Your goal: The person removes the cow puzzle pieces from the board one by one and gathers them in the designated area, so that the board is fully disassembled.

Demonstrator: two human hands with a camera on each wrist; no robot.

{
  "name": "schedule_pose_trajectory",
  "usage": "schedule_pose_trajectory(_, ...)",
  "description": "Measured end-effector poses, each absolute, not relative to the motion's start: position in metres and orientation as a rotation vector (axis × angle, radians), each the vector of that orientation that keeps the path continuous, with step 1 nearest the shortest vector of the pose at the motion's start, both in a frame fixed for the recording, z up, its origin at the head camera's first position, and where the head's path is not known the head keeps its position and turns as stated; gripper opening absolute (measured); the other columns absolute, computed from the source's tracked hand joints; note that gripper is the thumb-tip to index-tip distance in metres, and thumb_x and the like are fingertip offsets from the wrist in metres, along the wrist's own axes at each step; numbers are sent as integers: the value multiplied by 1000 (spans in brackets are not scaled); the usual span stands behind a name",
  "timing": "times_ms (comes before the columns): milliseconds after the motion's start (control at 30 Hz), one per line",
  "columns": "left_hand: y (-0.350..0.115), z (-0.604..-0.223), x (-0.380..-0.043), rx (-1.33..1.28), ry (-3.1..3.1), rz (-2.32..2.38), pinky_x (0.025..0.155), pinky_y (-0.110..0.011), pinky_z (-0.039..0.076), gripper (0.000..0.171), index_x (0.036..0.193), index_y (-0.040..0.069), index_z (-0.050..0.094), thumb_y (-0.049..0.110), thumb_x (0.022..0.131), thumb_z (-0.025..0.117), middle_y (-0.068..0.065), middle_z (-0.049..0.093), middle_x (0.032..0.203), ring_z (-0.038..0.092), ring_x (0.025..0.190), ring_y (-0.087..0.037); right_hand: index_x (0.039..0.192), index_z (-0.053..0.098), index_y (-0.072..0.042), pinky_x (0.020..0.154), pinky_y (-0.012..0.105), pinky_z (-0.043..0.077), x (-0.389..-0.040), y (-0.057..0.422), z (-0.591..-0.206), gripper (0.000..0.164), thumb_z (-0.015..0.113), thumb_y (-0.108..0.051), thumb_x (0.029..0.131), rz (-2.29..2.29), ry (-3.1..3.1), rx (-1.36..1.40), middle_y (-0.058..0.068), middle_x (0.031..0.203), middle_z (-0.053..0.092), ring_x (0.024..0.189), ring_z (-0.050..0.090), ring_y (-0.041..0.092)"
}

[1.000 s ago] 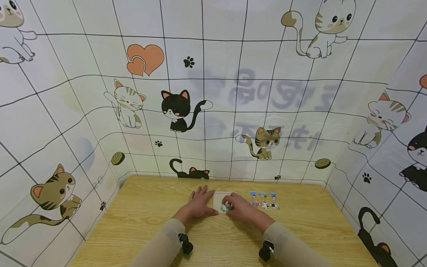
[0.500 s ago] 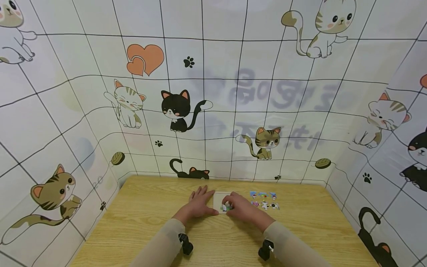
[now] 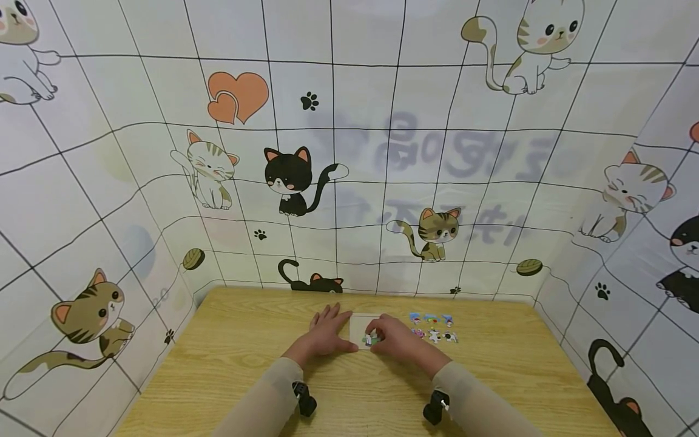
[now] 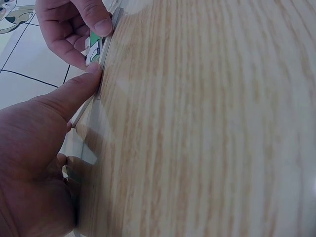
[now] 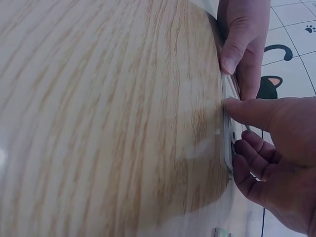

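A small pale puzzle board (image 3: 357,321) lies on the table between the two hands. My left hand (image 3: 329,335) rests along its left side with fingers spread; the thumb touches the near left corner. Over the board's near right part, my right hand (image 3: 394,341) pinches a puzzle piece (image 3: 370,340) printed in green and white, and its fingers cover part of it. The left wrist view shows this puzzle piece (image 4: 94,48) close over the board's edge, beneath the right thumb. In the right wrist view, the right thumb lies at the board's near edge (image 5: 226,133).
Several loose puzzle pieces (image 3: 434,335) lie in two rows to the right of the board. The wooden table (image 3: 246,340) ends at a cat-print cloth wall (image 3: 360,243) at the back and sides. Each wrist carries a small black device (image 3: 435,408).
My right fingers have shifted very slightly over the puzzle piece. The left hand and the board have stayed in place.
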State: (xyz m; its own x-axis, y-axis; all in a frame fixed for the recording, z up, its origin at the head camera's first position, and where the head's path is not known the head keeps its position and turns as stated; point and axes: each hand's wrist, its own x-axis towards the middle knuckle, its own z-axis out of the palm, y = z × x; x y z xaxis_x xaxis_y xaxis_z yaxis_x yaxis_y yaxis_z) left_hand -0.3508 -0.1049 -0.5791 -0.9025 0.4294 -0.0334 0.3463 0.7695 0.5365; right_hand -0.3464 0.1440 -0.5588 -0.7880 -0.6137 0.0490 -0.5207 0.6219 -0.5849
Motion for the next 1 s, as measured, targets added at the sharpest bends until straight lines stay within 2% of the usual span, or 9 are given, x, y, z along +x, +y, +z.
schedule_pose_trajectory(167,-105,-578,-350,621,2793,832,118,-67,2,94,159,14,36,55,85,78,-22,15,167,5,153,-47,115,70,-9,71,31,49,-345,145,-560,30,80,-10,86,-904,2698,-975,8,95,57,80,54,13)
schedule_pose_trajectory(300,-106,-586,-353,644,2818,851,118,-66,3,94,159,16,36,61,85,74,-22,16,167,6,153,-46,115,70,-9,71,30,50,-344,147,-560,29,79,-12,88,-936,2697,-996,5,95,57,82,55,14)
schedule_pose_trajectory(500,-105,-578,-350,622,2809,833,118,-66,3,93,159,15,36,57,86,76,-21,15,167,6,153,-46,118,69,-13,70,28,49,-342,152,-559,29,78,-17,91,-992,2692,-965,3,95,56,79,53,12)
schedule_pose_trajectory(700,-104,-576,-349,609,2813,814,118,-66,5,94,158,15,38,56,84,77,-22,16,167,7,153,-46,120,68,-14,71,29,49,-341,159,-557,30,77,-17,92,-1047,2690,-974,-1,97,55,85,54,15)
schedule_pose_trajectory(1000,-104,-579,-349,622,2804,835,118,-67,2,95,159,14,37,57,84,77,-22,15,167,5,153,-47,125,68,-12,73,30,52,-335,179,-554,32,75,-21,94,-1089,2671,-998,3,103,56,89,56,16)
